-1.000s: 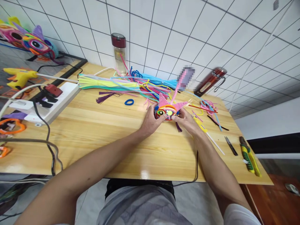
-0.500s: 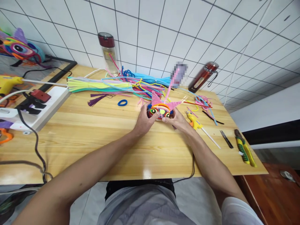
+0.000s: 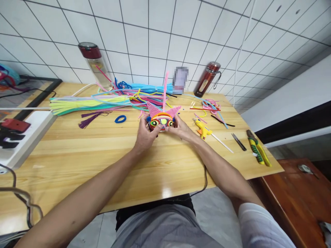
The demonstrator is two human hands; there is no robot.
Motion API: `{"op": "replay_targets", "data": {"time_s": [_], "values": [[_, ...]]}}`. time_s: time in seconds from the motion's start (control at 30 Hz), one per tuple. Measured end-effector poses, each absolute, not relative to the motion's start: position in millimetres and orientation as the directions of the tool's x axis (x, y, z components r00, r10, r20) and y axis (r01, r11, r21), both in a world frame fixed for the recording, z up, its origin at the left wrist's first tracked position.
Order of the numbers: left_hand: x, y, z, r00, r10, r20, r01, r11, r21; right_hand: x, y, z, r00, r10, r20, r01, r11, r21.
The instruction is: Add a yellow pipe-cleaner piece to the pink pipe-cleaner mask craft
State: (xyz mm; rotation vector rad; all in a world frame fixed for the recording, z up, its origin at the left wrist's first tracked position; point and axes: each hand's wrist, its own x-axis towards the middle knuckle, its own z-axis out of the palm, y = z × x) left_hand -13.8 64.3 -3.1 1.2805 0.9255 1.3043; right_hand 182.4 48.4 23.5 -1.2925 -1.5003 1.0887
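Observation:
A small colourful pipe-cleaner head (image 3: 160, 119) with two pink ears, round green-and-yellow eyes and a pink stem rising from its top sits on the wooden table (image 3: 103, 155). My left hand (image 3: 144, 135) grips its left side with the thumb on the face. My right hand (image 3: 180, 129) holds its right side, fingers curled around it. Behind it lies a heap of loose pipe cleaners (image 3: 108, 100) in green, blue, pink and yellow.
A small yellow glue gun (image 3: 203, 129), black snips (image 3: 238, 141) and a green-yellow cutter (image 3: 257, 152) lie to the right. A blue ring (image 3: 120, 119) and purple tassel (image 3: 88, 119) lie left. Two bottles (image 3: 94, 63) (image 3: 207, 78) stand by the tiled wall. A white power strip (image 3: 23, 137) is at the left edge.
The view has swung to the right, so the table's things sit further left in the frame. Both hands stay on the pipe-cleaner head, which now faces me more squarely.

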Motion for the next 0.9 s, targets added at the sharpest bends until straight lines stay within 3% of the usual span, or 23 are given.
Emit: {"op": "replay_targets", "data": {"time_s": [0.1,0.3,0.57,0.7,0.9], "values": [[-15.0,63.5,-0.5,0.128,0.984,0.122,-0.158,-0.102,0.982,184.4,44.6,31.9,-0.127,0.99,0.066,0.278,0.099,-0.956],[-16.9,63.6,-2.9,0.134,0.981,0.139,-0.161,-0.117,0.98,188.7,42.7,41.4,-0.149,0.977,0.151,0.301,0.19,-0.935],[-22.4,56.6,11.5,-0.18,0.943,0.278,-0.026,-0.287,0.957,244.1,28.9,83.1,0.092,0.956,0.278,0.601,0.169,-0.781],[-21.7,42.2,42.4,-0.056,0.961,0.272,-0.091,-0.276,0.957,283.7,17.3,101.3,0.239,0.936,0.26,0.699,0.021,-0.715],[-26.6,13.4,77.1,0.188,0.96,0.206,-0.01,-0.208,0.978,321.4,15.8,88.4,0.402,0.906,0.134,0.868,-0.33,-0.372]]}}
